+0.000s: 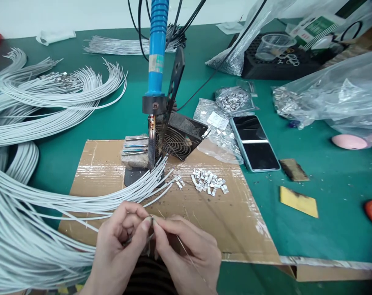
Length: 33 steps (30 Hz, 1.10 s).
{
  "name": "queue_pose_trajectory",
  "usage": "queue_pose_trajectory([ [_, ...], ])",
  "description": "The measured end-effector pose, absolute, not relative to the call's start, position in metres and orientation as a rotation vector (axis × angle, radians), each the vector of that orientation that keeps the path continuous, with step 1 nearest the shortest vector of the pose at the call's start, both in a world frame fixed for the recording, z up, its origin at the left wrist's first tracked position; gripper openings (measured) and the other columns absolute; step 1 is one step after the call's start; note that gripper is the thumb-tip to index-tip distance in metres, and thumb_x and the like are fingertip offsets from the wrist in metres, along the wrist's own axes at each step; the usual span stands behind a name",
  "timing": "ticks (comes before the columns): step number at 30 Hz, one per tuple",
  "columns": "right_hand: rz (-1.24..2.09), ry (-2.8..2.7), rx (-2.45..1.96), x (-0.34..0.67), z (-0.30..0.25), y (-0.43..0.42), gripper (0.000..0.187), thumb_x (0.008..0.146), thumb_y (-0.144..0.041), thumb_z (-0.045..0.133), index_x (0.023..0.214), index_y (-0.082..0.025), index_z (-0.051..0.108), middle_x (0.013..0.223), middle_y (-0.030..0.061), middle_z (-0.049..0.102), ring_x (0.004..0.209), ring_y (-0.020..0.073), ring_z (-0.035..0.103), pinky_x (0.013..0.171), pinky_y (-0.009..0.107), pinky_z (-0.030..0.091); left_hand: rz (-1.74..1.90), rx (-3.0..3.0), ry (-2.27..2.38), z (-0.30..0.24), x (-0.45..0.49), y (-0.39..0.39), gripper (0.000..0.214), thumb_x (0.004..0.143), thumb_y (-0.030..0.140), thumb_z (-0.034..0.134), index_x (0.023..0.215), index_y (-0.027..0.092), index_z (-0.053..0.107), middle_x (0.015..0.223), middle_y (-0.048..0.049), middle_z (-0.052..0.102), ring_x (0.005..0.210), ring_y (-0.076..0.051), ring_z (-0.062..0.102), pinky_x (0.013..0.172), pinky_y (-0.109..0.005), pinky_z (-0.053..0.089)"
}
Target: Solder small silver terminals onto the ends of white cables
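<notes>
My left hand [120, 246] and my right hand [186, 252] meet at the near edge of a cardboard sheet [241, 229], fingertips pinched together on the end of a thin white wire [149, 223]; what sits between the tips is too small to make out. A fan of white wires [136, 190] lies just beyond the hands, ends pointing at a blue-handled soldering iron [156, 61] held upright in a stand. A small heap of metal terminals [208, 181] lies on the cardboard to the right.
Big bundles of white wire [35, 123] fill the left of the green table [333, 192]. A small fan [179, 139] stands behind the iron. A phone [255, 141], bags of terminals [233, 98], yellow sponge [299, 201] and plastic bags [336, 96] lie right.
</notes>
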State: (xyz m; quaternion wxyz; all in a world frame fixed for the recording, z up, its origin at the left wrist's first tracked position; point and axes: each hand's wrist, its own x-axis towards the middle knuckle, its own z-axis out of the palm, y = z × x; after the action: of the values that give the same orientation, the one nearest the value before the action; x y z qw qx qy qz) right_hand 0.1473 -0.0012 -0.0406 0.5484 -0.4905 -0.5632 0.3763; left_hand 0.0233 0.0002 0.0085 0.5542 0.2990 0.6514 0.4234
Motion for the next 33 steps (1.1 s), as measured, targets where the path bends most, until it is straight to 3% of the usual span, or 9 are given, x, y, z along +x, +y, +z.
queue_pose_trajectory([
  [4,0.815,-1.744,-1.03,0.177,-0.023,0.018,0.018,0.095,-0.002,0.067,0.094,-0.012,0.082,0.07,0.0042,0.074,0.058,0.0125,0.065,0.057,0.022,0.053,0.969,0.694,1.573,0.012,0.023,0.005,0.026,0.074,0.035,0.089,0.074,0.017,0.071,0.054,0.0059,0.057,0.051,-0.007,0.045,0.051,-0.015,0.035],
  [7,0.912,-1.818,-0.959,0.189,-0.013,0.029,0.022,0.096,-0.002,0.065,0.098,-0.013,0.084,0.071,0.0032,0.073,0.059,0.012,0.063,0.056,0.022,0.051,0.957,0.666,1.57,0.015,0.024,0.006,0.022,0.071,0.031,0.088,0.071,0.017,0.072,0.053,0.0061,0.056,0.049,-0.007,0.045,0.049,-0.015,0.035],
  [15,1.327,-1.193,-1.125,0.194,-0.028,0.029,0.015,0.094,-0.019,0.077,0.091,-0.028,0.09,0.067,-0.0014,0.072,0.049,0.0091,0.065,0.048,0.016,0.055,0.971,0.68,1.588,0.019,0.021,0.013,0.016,0.068,0.023,0.088,0.069,0.015,0.074,0.053,0.0065,0.055,0.049,-0.005,0.04,0.047,-0.014,0.03],
  [23,1.55,-0.892,-1.107,0.178,-0.033,0.019,0.007,0.089,-0.028,0.084,0.086,-0.024,0.089,0.069,-0.001,0.069,0.047,0.0068,0.062,0.047,0.014,0.055,0.978,0.648,1.565,0.018,0.021,0.016,0.016,0.067,0.023,0.088,0.068,0.016,0.074,0.051,0.0065,0.056,0.047,-0.006,0.044,0.047,-0.015,0.032],
  [33,1.469,-0.961,-1.098,0.166,-0.036,0.01,0.01,0.091,-0.027,0.08,0.086,-0.023,0.089,0.068,0.0006,0.07,0.046,0.009,0.063,0.045,0.017,0.053,0.996,0.62,1.566,0.018,0.019,0.016,0.019,0.066,0.024,0.091,0.068,0.015,0.074,0.053,0.0057,0.057,0.049,-0.005,0.04,0.048,-0.014,0.029],
])
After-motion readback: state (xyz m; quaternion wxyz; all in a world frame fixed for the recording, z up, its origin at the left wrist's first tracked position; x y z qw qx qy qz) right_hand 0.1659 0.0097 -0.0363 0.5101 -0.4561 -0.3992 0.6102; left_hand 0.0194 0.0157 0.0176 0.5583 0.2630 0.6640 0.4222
